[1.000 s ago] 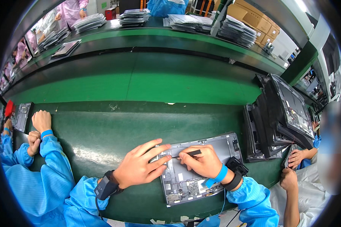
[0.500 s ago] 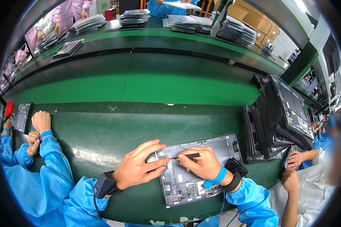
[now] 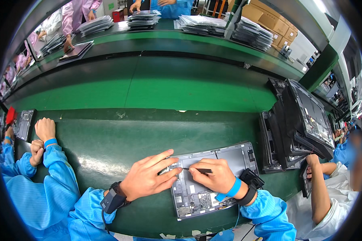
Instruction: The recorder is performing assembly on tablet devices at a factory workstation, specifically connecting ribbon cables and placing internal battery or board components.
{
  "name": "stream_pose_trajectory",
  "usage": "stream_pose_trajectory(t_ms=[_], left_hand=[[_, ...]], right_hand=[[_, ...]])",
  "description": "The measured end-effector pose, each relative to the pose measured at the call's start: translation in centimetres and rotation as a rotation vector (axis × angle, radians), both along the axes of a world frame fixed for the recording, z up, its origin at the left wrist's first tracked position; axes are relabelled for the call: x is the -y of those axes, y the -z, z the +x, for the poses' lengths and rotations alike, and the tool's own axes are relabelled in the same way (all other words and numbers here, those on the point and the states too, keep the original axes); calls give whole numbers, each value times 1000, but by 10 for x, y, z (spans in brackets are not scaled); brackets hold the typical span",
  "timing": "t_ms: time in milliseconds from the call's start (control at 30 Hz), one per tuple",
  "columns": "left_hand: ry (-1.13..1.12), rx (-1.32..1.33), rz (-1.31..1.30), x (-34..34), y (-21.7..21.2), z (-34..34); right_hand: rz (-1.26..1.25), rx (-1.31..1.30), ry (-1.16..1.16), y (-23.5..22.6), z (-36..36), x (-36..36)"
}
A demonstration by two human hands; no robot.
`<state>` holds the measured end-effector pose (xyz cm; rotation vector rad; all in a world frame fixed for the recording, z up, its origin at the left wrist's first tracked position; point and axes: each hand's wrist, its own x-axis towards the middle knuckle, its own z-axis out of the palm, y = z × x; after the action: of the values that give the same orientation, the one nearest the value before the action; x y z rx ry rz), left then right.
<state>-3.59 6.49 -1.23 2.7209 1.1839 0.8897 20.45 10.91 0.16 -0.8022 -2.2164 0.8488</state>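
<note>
Grey panel (image 3: 225,160) partly hidden by hands, right hand (image 3: 213,176) fingers pinching thin tool (image 3: 199,170), left hand (image 3: 149,176) fingers spread.

Open device tray (image 3: 233,160) lay on the bench (image 3: 108,148), under both hands. Left hand (image 3: 147,178) rested on its left edge; right hand (image 3: 213,176) just right, on it. Stacked trays (image 3: 297,124) stood right of right hand; conveyor belt (image 3: 169,86) ran behind.
</note>
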Motion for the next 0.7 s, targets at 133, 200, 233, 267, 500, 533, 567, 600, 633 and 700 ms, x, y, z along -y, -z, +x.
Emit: stream_pose_trajectory(t_ms=[133, 200, 233, 267, 500, 533, 567, 600, 633, 700], left_hand=[[-3, 9, 18, 0, 1, 0], [-2, 13, 27, 1, 1, 1], [-5, 17, 29, 1, 1, 1], [-7, 21, 32, 1, 0, 1], [-9, 0, 57, 1, 1, 1], [-11, -5, 64, 1, 1, 1], [-11, -10, 70, 1, 1, 2], [-13, -11, 71, 2, 0, 1], [-18, -21, 69, 3, 0, 1], [-21, -30, 64, 3, -2, 2]], right_hand=[[47, 7, -5, -2, -1, 1], [60, 14, -3, -4, -1, 2], [71, 18, -1, -4, -1, 2], [83, 21, 0, -5, -1, 3], [91, 43, 7, -3, -1, 3], [97, 31, 14, -1, 0, 4], [102, 20, 23, -1, 0, 4], [103, 18, 21, -2, -1, 4], [134, 37, 17, -4, -1, 5], [163, 56, 14, -6, -3, 7]])
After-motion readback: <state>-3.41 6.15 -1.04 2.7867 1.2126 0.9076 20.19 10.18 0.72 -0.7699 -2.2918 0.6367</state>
